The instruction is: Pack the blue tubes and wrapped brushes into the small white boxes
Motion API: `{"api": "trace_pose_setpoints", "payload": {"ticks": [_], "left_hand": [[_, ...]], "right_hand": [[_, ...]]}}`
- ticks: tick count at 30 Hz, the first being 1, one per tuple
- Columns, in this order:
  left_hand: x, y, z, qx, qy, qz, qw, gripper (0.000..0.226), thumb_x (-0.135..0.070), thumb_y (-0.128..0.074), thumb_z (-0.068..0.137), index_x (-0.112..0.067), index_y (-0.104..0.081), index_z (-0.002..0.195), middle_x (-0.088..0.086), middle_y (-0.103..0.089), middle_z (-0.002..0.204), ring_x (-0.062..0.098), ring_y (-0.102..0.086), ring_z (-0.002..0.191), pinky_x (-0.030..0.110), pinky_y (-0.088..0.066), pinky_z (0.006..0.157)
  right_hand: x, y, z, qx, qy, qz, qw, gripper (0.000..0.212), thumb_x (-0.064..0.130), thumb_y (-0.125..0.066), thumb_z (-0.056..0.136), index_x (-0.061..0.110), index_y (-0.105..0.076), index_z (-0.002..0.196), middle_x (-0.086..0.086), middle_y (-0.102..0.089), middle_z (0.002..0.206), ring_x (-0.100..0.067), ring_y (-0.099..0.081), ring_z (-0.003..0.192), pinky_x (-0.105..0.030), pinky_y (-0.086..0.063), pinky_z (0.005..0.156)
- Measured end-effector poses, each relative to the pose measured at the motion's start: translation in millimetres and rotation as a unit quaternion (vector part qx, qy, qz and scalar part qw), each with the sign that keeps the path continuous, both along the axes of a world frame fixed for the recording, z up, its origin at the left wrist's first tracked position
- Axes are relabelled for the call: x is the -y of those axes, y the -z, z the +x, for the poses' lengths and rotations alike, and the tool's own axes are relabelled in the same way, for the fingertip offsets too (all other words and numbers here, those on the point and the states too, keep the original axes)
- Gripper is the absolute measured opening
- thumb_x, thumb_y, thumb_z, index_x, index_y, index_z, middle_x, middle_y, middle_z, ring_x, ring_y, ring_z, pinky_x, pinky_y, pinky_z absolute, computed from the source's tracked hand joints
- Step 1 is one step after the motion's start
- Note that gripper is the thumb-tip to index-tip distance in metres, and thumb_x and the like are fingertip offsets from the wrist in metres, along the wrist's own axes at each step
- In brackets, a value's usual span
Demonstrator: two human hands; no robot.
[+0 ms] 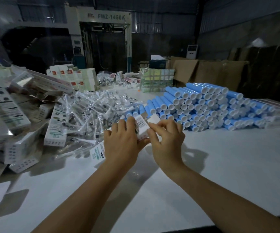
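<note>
both hands work above the middle of the white desk [203, 165]: the left hand [120, 140] has its grip curled round a small white box [141, 126], the right hand [167, 137] pinches its end flap; wrapped brushes [92, 106] lie behind toward the left edge, blue tubes [203, 105] stacked toward the far right

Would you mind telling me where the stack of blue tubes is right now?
In the head view, the stack of blue tubes lies on the white table, right of centre, just beyond the right hand and right of the wrapped brushes.
</note>
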State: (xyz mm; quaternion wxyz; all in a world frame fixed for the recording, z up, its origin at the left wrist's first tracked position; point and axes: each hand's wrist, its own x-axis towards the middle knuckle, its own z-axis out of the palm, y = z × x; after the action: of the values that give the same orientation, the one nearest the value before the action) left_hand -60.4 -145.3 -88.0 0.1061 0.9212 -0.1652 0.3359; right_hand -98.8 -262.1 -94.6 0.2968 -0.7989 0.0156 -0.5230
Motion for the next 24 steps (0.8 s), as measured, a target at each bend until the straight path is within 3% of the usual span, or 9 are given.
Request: {"api": "trace_pose_setpoints", "payload": {"ticks": [5,7,9,11,15,17,20,24], "left_hand": [[-1,0,-6,0.034,0.028,0.023,0.999,0.089,-0.076,-0.019,0.079,-0.006,-0.058,0.117,0.011,-0.062,0.097,0.030,-0.059,0.083,0.040,-0.042,0.064],[-3,-1,-7,0.012,0.017,0.060,0.998,0.092,-0.076,-0.013,0.078,-0.008,-0.054,0.123,0.009,-0.061,0.102,0.028,-0.058,0.086,0.038,-0.040,0.067],[-4,1,-8,0.004,0.005,0.096,0.995,0.093,-0.076,-0.009,0.076,-0.010,-0.049,0.129,0.007,-0.058,0.108,0.026,-0.056,0.091,0.037,-0.038,0.071],[-2,4,-10,0.011,0.005,0.117,0.993,0.090,-0.076,-0.015,0.077,-0.012,-0.046,0.132,0.005,-0.057,0.109,0.024,-0.054,0.092,0.037,-0.038,0.074],[3,7,-11,-0.002,0.004,0.134,0.991,0.092,-0.075,-0.009,0.075,-0.014,-0.030,0.141,0.001,-0.050,0.116,0.022,-0.049,0.101,0.036,-0.035,0.082],[5,7,-10,0.004,0.000,0.132,0.991,0.089,-0.072,-0.010,0.077,-0.014,-0.025,0.142,0.002,-0.048,0.120,0.022,-0.047,0.104,0.036,-0.034,0.083],[8,9,-12,0.014,-0.008,0.136,0.991,0.081,-0.062,-0.012,0.079,-0.012,-0.024,0.142,0.004,-0.046,0.122,0.023,-0.047,0.106,0.037,-0.034,0.085],[9,11,-12,0.010,-0.014,0.142,0.990,0.081,-0.062,-0.010,0.079,-0.011,-0.022,0.140,0.005,-0.046,0.123,0.023,-0.046,0.108,0.038,-0.035,0.086]], "right_hand": [[4,-4,-4,0.039,0.034,-0.097,0.994,0.012,0.018,-0.066,0.078,0.013,-0.076,0.080,0.002,-0.067,0.073,-0.026,-0.056,0.079,-0.039,-0.036,0.073],[5,-5,-4,-0.028,0.025,-0.089,0.995,0.026,0.019,-0.063,0.082,0.012,-0.073,0.105,0.004,-0.066,0.072,-0.026,-0.055,0.083,-0.038,-0.030,0.078],[5,-6,-1,-0.136,0.006,-0.060,0.989,0.051,0.019,-0.056,0.089,0.013,-0.049,0.138,0.008,-0.059,0.076,-0.023,-0.049,0.094,-0.035,-0.022,0.083],[6,-5,3,-0.194,-0.013,-0.046,0.980,0.060,0.017,-0.047,0.091,0.016,-0.032,0.148,0.007,-0.057,0.084,-0.021,-0.045,0.104,-0.034,-0.019,0.085],[6,-6,1,-0.202,-0.041,0.022,0.978,0.045,0.012,-0.046,0.089,0.019,-0.052,0.134,0.002,-0.065,0.107,-0.021,-0.045,0.115,-0.029,-0.015,0.082],[3,-5,-2,-0.190,-0.049,0.056,0.979,0.037,0.011,-0.047,0.090,0.020,-0.061,0.123,0.003,-0.064,0.113,-0.018,-0.047,0.116,-0.030,-0.022,0.090],[-2,-3,-2,-0.197,-0.055,0.091,0.975,0.035,0.009,-0.043,0.094,0.019,-0.062,0.122,0.003,-0.061,0.119,-0.018,-0.047,0.119,-0.041,-0.033,0.103],[-2,-3,-1,-0.224,-0.079,0.132,0.962,0.036,0.010,-0.040,0.096,0.019,-0.062,0.123,0.004,-0.058,0.116,-0.019,-0.046,0.119,-0.047,-0.035,0.104]]}}
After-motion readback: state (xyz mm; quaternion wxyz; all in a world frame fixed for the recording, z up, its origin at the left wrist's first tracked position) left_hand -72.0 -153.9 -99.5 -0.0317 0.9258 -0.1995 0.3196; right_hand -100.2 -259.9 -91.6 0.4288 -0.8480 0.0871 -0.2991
